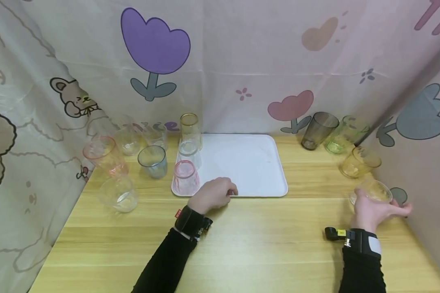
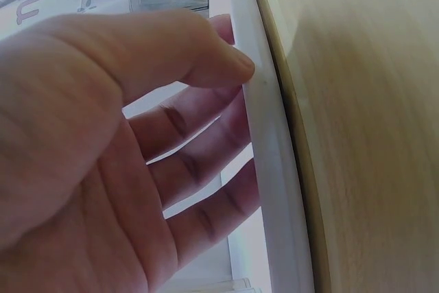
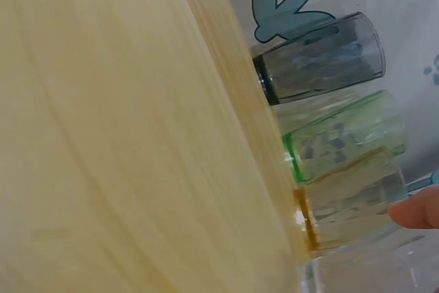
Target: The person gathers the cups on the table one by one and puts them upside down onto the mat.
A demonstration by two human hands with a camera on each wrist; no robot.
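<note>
In the head view my left hand (image 1: 212, 195) is at the near edge of a white tray (image 1: 245, 162). The left wrist view shows the thumb (image 2: 219, 60) on the rim and the other fingers curled behind it. Inside the tray's left end stand a pink glass (image 1: 186, 179), a clear glass (image 1: 190, 152) and a yellow-rimmed glass (image 1: 191, 128). On the right, my right hand (image 1: 374, 213) spreads its thumb and fingers at the near side of a clear glass (image 1: 375, 189). In the right wrist view one fingertip (image 3: 415, 209) shows near an amber glass (image 3: 353, 204).
Behind the right hand stand the amber glass (image 1: 357, 162), a green glass (image 1: 344, 136) and a dark grey glass (image 1: 318, 130). Left of the tray are a blue-grey glass (image 1: 154, 162), a pink-rimmed glass (image 1: 108, 156), a clear glass (image 1: 121, 195) and others. Patterned cloth (image 1: 223, 49) backs the table.
</note>
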